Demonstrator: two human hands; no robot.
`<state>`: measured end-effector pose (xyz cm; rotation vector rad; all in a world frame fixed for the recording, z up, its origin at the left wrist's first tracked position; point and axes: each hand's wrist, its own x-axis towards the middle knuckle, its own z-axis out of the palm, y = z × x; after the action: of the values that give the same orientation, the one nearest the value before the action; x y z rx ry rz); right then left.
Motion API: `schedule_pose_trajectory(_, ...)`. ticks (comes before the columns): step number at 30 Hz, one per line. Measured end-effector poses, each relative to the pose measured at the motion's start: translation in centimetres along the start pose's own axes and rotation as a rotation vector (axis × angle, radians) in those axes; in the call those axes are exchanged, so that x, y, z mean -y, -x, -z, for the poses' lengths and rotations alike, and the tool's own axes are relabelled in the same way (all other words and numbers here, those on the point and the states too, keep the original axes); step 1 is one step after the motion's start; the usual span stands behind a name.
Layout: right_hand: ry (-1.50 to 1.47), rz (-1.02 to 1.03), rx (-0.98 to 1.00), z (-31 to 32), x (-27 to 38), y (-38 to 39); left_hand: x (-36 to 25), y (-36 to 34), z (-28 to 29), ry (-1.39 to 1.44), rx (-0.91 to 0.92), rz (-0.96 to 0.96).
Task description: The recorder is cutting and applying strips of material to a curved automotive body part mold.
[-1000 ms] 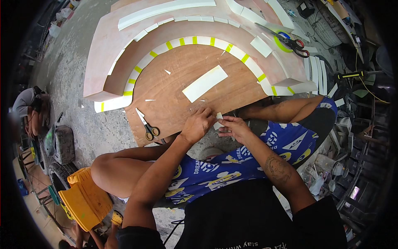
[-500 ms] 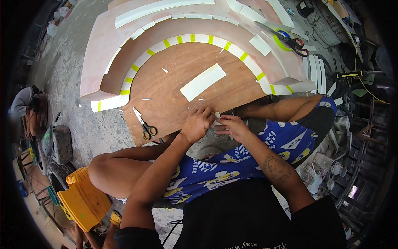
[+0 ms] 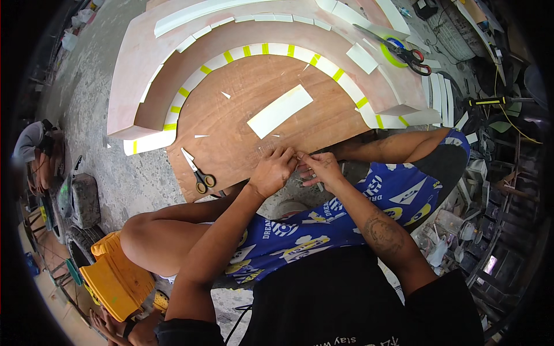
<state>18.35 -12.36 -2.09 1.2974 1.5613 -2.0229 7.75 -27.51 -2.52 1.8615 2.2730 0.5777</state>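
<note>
My left hand (image 3: 273, 173) and my right hand (image 3: 323, 172) meet at the near edge of a brown wooden board (image 3: 231, 132). Both have fingers pinched together at the tips; whatever small piece lies between them is hidden. Just beyond them a white rectangular strip (image 3: 280, 112) rests on the board. To the left lie black-handled scissors (image 3: 202, 180), blades partly apart. Around the board's far side curves a white strip (image 3: 218, 62) with several yellow tape pieces, set along the foot of a pinkish curved form (image 3: 135, 75).
Larger scissors (image 3: 412, 59) and a yellow-green tape roll (image 3: 392, 55) sit on the form's right side. White strips (image 3: 443, 101) lie beyond its right end. A yellow plastic piece (image 3: 118, 277) is by my left knee. Another person (image 3: 40, 147) crouches at far left.
My fingertips have drawn closer together, and the small pale piece seen between them earlier is now hidden. The view has shifted slightly.
</note>
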Motion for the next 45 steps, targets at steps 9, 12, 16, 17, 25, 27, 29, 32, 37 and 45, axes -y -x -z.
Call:
schedule_pose_trajectory(9, -0.055, 0.091, -0.071, -0.5, -1.4, -1.3, 0.9, 0.0, -0.6, -0.060, -0.070, -0.097)
schedule_pose_trajectory(12, -0.123, 0.150, -0.078, -0.2, -2.4, -1.7, 0.8, -0.3, -0.4, -0.084, -0.109, -0.135)
schedule_pose_trajectory(16, -0.109, 0.147, -0.051, 0.3, -2.0, -1.6, 0.9, -0.1, 0.0, -0.026, -0.015, -0.065)
schedule_pose_trajectory(17, -0.100, 0.118, -0.030, 0.0, -1.9, -1.4, 0.8, 0.5, -0.1, -0.010, -0.052, -0.046)
schedule_pose_trajectory(25, -0.102, 0.037, 0.022, 0.0, -1.3, -0.9, 0.8, 0.8, 0.1, 0.014, 0.002, -0.032)
schedule_pose_trajectory(27, -0.106, 0.052, 0.021, 0.1, -1.5, -1.0, 0.6, 0.4, 0.0, -0.007, -0.028, -0.038)
schedule_pose_trajectory(29, -0.164, 0.103, 0.006, -0.2, -1.7, -1.1, 0.7, 0.6, -0.1, -0.075, -0.035, -0.090)
schedule_pose_trajectory(32, -0.169, 0.009, 0.068, 0.3, -1.5, -1.3, 0.6, 0.9, -0.3, -0.073, -0.053, -0.053)
schedule_pose_trajectory(37, -0.099, 0.060, 0.008, 0.2, -1.0, -0.9, 1.1, 1.1, -0.2, 0.011, -0.042, 0.037)
schedule_pose_trajectory(45, 0.140, 0.051, 0.149, 2.1, 0.0, -0.5, 1.4, 0.4, 0.9, 0.398, -0.159, 0.169)
